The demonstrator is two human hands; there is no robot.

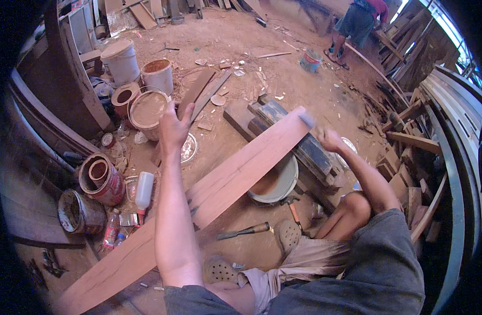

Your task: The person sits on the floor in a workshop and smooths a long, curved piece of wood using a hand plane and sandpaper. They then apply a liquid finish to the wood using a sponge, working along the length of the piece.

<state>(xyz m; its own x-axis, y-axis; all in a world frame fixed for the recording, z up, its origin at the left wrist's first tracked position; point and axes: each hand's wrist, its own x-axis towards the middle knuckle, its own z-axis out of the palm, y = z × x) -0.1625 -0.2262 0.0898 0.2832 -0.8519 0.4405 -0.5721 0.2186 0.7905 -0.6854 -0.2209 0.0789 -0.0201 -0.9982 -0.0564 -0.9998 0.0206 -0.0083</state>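
Observation:
A long reddish-brown board (241,163) slants across in front of me from lower left to upper right. Its far end rests on a dark timber block (304,152). My left hand (174,127) is closed, thumb up, round a flat brown strip of wood (198,86), beyond the board's left edge. Close to the far end of the board, my right hand (329,139) is closed and smeared by motion. A blurred greyish tool (307,118) lies between it and the board's end; its kind cannot be made out. Under the board stands a whitish basin (283,184).
White buckets (119,60) and a pail of brown matter (149,109) stand at left, near a red tin (107,184) and a white bottle (144,190). A hammer (294,211) and a chisel (246,231) lie by my feet. Planks (451,105) lean at right. A person (355,29) stoops far off.

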